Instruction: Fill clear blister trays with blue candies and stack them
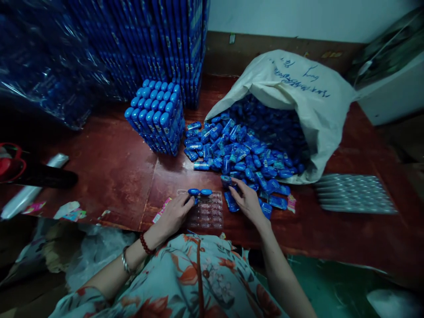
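A clear plastic tray (212, 214) with rows of moulded pockets lies on the table in front of me. Two small blue oval-topped containers (206, 192) stand in its far row. My left hand (175, 214) is at the tray's left side, its fingers closed on another blue container, mostly hidden by the fingertips. To the right, my right hand (247, 201) pinches a blue container (226, 180) at the near edge of a loose heap of the same containers (228, 145). The heap spills from the mouth of a white woven sack (318, 115) with handwriting on it.
A block of stacked filled trays (154, 115) stands behind the left hand. Taller blue stacks (172, 39) rise at the back left. Empty clear trays (356, 194) are piled at the right. A black bottle with a red lid (39, 174) lies at the left beside a plastic roll (24, 198).
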A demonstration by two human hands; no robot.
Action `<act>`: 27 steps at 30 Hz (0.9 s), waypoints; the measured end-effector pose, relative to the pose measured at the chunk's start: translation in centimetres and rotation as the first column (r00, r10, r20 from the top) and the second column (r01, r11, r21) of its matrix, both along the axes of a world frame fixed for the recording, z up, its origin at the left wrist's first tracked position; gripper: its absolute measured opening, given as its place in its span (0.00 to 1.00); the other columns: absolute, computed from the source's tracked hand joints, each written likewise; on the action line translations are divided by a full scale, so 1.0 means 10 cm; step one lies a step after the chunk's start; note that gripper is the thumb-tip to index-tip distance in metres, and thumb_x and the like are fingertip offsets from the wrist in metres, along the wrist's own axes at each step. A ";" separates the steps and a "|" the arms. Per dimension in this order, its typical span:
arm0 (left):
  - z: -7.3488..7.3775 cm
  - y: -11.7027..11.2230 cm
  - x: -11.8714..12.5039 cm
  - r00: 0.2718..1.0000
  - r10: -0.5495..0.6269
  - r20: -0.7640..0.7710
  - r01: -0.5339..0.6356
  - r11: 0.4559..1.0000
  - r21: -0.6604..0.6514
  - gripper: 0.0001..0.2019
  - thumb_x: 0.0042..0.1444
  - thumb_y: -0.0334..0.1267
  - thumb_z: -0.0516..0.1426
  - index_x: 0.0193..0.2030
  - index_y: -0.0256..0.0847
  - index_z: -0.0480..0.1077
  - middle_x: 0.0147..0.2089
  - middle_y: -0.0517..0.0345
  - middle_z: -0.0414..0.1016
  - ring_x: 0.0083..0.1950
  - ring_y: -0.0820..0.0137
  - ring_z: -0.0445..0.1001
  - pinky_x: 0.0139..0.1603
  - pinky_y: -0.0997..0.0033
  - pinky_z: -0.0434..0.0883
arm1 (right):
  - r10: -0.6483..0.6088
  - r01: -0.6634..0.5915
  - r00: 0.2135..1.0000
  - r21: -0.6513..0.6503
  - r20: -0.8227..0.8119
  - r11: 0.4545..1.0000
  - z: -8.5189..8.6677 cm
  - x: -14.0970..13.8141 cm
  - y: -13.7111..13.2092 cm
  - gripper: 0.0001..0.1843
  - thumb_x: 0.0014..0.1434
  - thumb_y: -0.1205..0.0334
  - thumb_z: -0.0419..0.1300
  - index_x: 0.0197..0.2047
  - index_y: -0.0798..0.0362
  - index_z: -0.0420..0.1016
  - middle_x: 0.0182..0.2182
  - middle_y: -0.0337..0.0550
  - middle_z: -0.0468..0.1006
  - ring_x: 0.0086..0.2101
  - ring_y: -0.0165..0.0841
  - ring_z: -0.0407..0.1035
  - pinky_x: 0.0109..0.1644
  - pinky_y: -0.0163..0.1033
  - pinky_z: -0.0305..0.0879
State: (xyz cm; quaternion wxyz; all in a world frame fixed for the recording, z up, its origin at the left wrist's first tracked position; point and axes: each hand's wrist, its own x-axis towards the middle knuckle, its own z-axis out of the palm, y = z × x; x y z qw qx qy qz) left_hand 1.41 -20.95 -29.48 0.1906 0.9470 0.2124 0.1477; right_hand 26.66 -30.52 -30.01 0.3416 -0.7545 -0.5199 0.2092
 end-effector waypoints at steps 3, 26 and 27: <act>-0.10 -0.03 -0.08 0.995 0.048 0.091 -0.053 0.997 0.049 0.15 0.63 0.28 0.43 0.52 0.39 0.64 0.43 0.49 0.70 0.45 0.67 0.70 0.44 0.67 0.70 | -0.112 0.109 0.925 -0.029 -0.362 0.994 0.01 -0.03 0.00 0.18 0.58 0.48 0.55 0.46 0.50 0.64 0.24 0.34 0.72 0.16 0.30 0.68 0.18 0.34 0.62; -0.08 0.14 0.20 0.997 0.068 -0.021 -0.068 0.997 -0.020 0.15 0.64 0.30 0.43 0.53 0.38 0.64 0.48 0.47 0.68 0.49 0.64 0.67 0.48 0.62 0.70 | 0.372 -0.311 0.835 -0.211 0.406 0.927 0.33 -0.50 0.01 0.18 0.65 0.68 0.43 0.57 0.52 0.60 0.48 0.50 0.72 0.47 0.38 0.68 0.42 0.39 0.69; -0.08 0.15 0.20 0.998 0.058 -0.015 -0.058 0.998 -0.027 0.15 0.64 0.30 0.43 0.53 0.38 0.64 0.48 0.46 0.68 0.49 0.64 0.67 0.48 0.61 0.70 | 0.390 -0.321 0.813 -0.227 0.433 0.920 0.31 -0.52 0.04 0.18 0.65 0.70 0.44 0.56 0.53 0.61 0.47 0.50 0.72 0.47 0.37 0.68 0.42 0.39 0.69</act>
